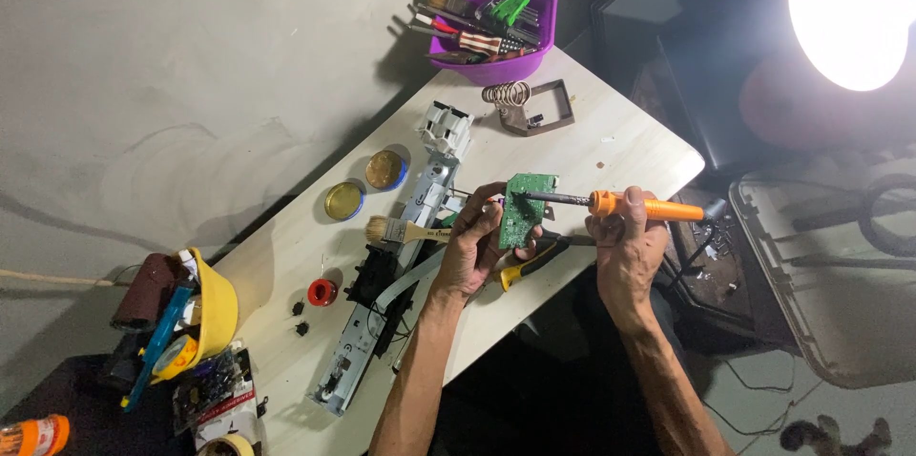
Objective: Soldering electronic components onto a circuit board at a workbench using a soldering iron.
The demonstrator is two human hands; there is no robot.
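My left hand (474, 244) holds a small green circuit board (524, 207) upright above the light wooden table (620, 136). My right hand (627, 244) grips an orange-handled soldering iron (641, 205), its dark tip touching the upper face of the board. Under my left hand lie a wooden-handled paintbrush (405, 231) and a long grey metal chassis with a flat white ribbon cable (382, 318). Yellow-handled pliers (530, 265) rest on the table edge below the board.
A purple bowl of tools (491, 29) and a coil soldering-iron stand (527, 103) sit at the far end. Two round tins (364, 185), a red spool (322, 292) and a yellow bowl of tools (205, 318) lie left. A bright lamp (849, 8) glares upper right.
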